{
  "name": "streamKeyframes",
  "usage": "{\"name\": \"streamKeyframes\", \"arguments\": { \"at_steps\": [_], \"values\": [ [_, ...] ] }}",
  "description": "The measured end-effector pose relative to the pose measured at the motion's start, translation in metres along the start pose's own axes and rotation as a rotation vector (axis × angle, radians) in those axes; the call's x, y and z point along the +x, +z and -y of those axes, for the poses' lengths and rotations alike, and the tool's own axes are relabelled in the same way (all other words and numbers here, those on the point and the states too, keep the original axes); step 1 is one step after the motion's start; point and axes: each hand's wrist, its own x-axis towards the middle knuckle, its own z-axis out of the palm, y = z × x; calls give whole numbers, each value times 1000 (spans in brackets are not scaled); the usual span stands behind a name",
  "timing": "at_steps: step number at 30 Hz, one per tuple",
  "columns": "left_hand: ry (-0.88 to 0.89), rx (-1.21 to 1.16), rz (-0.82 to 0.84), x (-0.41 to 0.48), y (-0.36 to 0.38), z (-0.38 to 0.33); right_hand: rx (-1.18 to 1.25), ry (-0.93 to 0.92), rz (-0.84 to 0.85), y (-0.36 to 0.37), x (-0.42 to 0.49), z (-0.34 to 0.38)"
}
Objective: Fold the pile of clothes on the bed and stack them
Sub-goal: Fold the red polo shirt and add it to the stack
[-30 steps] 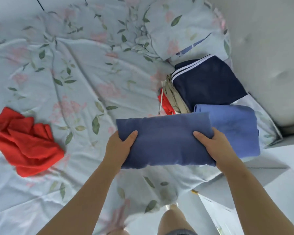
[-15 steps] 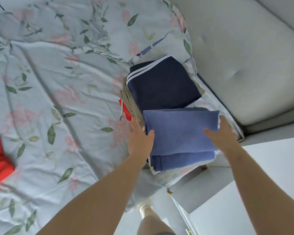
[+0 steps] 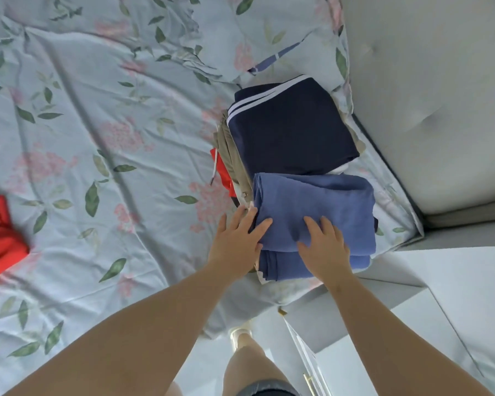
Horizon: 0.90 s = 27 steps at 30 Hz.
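1. The blue folded garment (image 3: 326, 201) lies at the near corner of the bed (image 3: 97, 155). It sits on top of a second blue piece (image 3: 286, 268), just in front of the navy striped garment (image 3: 292, 130) that tops the taller stack.
2. Left hand (image 3: 236, 244): grip open, fingers straight and spread across the garment's left folded edge. It holds nothing.
3. Right hand (image 3: 323, 247): grip also open, palm flat on the garment's near half, pressing down. Nothing pinched.
4. Handling, as I judge it: light, soft and limp, so the folds will slump if it is lifted by one corner. Not slippery, not fragile. I would take it at both short ends, thumbs on top and fingers under the folded edge.
5. A khaki piece (image 3: 226, 144) and a red piece (image 3: 223, 174) show at the side of the navy stack. Lower layers are hidden.
6. The red garment (image 3: 0, 232) lies crumpled at the left edge of view, well apart from both hands and not yet folded. I read it as next. I cannot tell what kind of garment it is.
7. Risk: the blue pair sits close to the bed's corner, and a hard push could tip it off.
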Motion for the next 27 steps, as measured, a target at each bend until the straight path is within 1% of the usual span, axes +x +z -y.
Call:
{"name": "streamKeyframes", "arguments": {
  "at_steps": [3, 5, 8, 11, 15, 20, 22, 24, 27],
  "values": [
    [-97, 7, -32, -23, -6, 36, -38, -150, -56, -3, -5, 44],
    [-182, -18, -42, -45, -8, 70, -68, -255, -65, 2, -8, 82],
    [-293, -55, -68, -89, -7, 131, -97, -367, -14, 22, -16, 148],
    [-401, -104, -71, -141, 2, 201, -165, -467, 49, 60, -27, 218],
    [-535, -184, -28, -211, 28, 292, -166, -504, 193, 124, -55, 314],
    [-624, -201, 45, -266, 72, 397, -154, -502, 299, 200, -81, 409],
    [-654, -212, 34, -272, 90, 435, -141, -475, 343, 224, -84, 433],
    [-677, -227, 35, -270, 106, 468, -139, -454, 351, 242, -85, 447],
    [-706, -227, 93, -258, 130, 503, -152, -416, 333, 261, -80, 458]
  ]
}}
